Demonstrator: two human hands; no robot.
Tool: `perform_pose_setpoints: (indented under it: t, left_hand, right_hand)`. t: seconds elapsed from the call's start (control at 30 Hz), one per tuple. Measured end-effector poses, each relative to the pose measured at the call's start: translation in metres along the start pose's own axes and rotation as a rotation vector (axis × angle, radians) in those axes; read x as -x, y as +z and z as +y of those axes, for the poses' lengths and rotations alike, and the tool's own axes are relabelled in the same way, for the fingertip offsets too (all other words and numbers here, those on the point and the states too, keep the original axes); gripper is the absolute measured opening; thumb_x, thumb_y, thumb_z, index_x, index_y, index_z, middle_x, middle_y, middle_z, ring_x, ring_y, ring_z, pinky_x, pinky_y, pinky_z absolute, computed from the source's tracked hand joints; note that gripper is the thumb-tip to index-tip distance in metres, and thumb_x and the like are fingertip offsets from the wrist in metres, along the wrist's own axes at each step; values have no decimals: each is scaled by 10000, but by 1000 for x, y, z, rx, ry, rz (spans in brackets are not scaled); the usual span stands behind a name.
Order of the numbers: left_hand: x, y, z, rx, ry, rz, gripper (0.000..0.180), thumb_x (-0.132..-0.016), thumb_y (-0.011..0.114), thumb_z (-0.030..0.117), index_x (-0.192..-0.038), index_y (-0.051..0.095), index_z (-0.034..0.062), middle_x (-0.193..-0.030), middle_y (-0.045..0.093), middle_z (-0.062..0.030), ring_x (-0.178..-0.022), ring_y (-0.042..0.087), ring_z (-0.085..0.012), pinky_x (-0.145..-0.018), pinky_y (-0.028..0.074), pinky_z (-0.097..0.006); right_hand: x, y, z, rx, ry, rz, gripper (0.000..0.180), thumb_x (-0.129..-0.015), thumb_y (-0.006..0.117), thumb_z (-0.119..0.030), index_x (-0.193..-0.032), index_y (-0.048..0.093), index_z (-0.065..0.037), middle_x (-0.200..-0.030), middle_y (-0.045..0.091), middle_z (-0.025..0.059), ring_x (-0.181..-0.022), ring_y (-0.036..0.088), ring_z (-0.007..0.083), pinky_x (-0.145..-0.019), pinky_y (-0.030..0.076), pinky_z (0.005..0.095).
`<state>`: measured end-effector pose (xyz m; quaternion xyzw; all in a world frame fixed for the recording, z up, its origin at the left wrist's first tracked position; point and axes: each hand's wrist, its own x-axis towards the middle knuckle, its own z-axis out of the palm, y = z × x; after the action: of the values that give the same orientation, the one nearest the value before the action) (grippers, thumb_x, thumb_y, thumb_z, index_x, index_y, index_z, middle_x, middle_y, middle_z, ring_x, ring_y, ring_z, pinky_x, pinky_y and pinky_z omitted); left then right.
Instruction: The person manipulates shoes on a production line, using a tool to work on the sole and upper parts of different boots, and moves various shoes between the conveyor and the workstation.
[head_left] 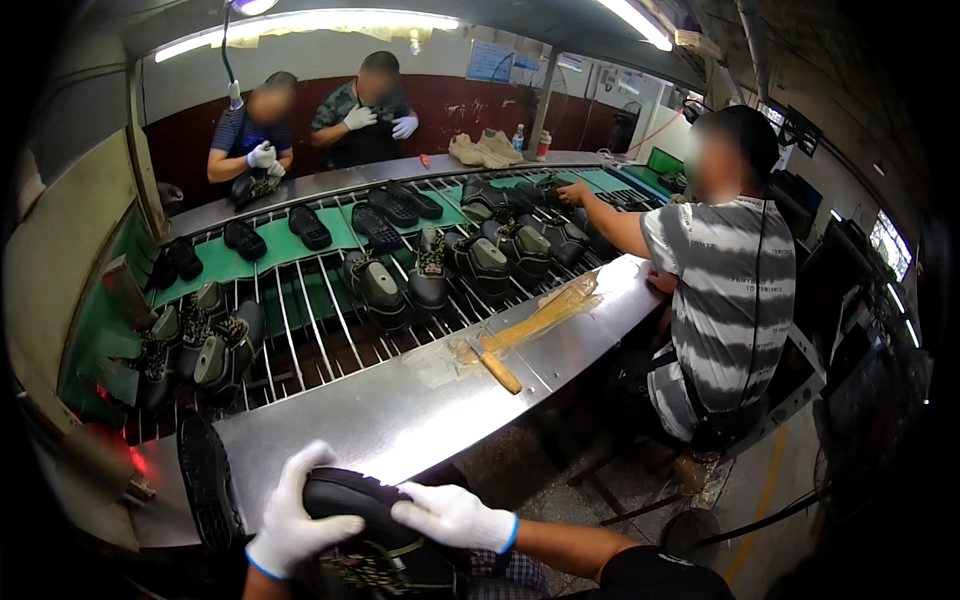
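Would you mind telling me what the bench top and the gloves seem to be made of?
Bench top: likely bare sheet metal, perhaps stainless steel; it is grey and mirrors the lamps. Gloves on the left hand and right hand: probably knitted fabric, white and matt, with blue cuffs.

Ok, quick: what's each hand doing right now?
Left hand: closed on the black rubber-soled shoe.
Right hand: gripping the same shoe.

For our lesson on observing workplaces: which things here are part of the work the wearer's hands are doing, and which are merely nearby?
In hand:
left hand, gloved, on the black shoe
right hand, gloved, on the same shoe's sole

Just nearby:
loose black sole on the steel bench
wooden-handled tool
shoes on the conveyor rack
seated person in striped shirt
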<state>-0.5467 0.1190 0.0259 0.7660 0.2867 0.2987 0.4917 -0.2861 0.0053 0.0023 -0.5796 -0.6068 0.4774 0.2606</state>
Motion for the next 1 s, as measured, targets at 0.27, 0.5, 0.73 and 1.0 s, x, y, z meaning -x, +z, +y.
perform_pose_setpoints:
  t: [0.27, 0.5, 0.73, 1.0]
  left_hand:
    - [-16, 41, -52, 537, -345, -173, 801, -719, 995, 114, -1375, 553, -12, -1276, 697, -150, -1175, 673, -237, -1077, 531, -392]
    - [-24, 21, -46, -27, -356, -353, 789, -767, 963, 342, -1400, 616, 24, -1233, 715, -146, -1155, 683, -264, -1051, 529, -401]
    - [-13, 24, -50, 30, -221, -301, 873, -785, 945, 391, -1485, 571, 27, -1403, 650, -184, -1316, 610, -302, -1142, 477, -405]
    - [-12, 30, -51, 200, -218, -283, 793, -885, 878, 355, -1522, 536, 28, -1424, 638, -182, -1340, 605, -299, -1163, 469, -400]
  right_hand:
    - [48, 47, 30, 149, -129, 441, 808, -1056, 663, -440, -1636, 319, 7, -1409, 632, 286, -1262, 663, 412, -1068, 533, 433]
    - [4, 0, 35, 411, -443, 452, 468, -902, 740, -74, -1365, 677, -38, -1180, 723, 209, -1016, 716, 392, -868, 609, 434]
    - [-43, 5, 6, 535, -160, 321, 245, -1065, 615, -285, -1186, 700, -90, -892, 734, 217, -794, 729, 428, -713, 590, 500]
    - [28, -9, -20, 216, -83, 297, 453, -1029, 678, -276, -1415, 579, -62, -1097, 762, 232, -922, 776, 409, -851, 626, 480]
